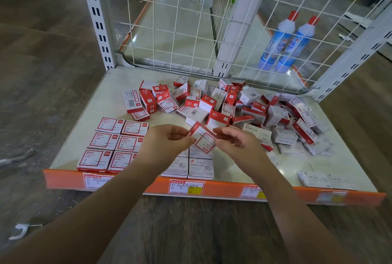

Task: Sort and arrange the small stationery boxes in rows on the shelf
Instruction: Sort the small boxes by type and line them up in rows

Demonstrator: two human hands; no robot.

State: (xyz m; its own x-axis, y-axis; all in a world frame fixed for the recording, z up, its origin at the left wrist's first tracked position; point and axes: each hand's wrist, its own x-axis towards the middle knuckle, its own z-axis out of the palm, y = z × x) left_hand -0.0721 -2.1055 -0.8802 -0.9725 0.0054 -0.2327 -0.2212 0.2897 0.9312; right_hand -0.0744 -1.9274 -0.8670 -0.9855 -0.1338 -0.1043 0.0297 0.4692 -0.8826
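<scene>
Both hands hold one red-and-white paper clip box (204, 139) above the front middle of the shelf (89, 104). My left hand (167, 139) pinches its left edge and my right hand (235, 139) pinches its right edge. Several red-and-white boxes (112, 147) lie flat in two neat columns at the front left. White paper clip boxes (191, 167) form short rows under my hands, partly hidden. A loose heap of mixed boxes (233, 104) covers the back and right of the shelf. Two white staples boxes (322, 180) lie at the front right.
An orange price strip (212, 189) with labels runs along the shelf's front edge. A white wire grid (169, 20) and slotted uprights back the shelf. Two blue cleaner bottles (284, 45) stand behind the grid at right. Dark wood-look floor surrounds the unit.
</scene>
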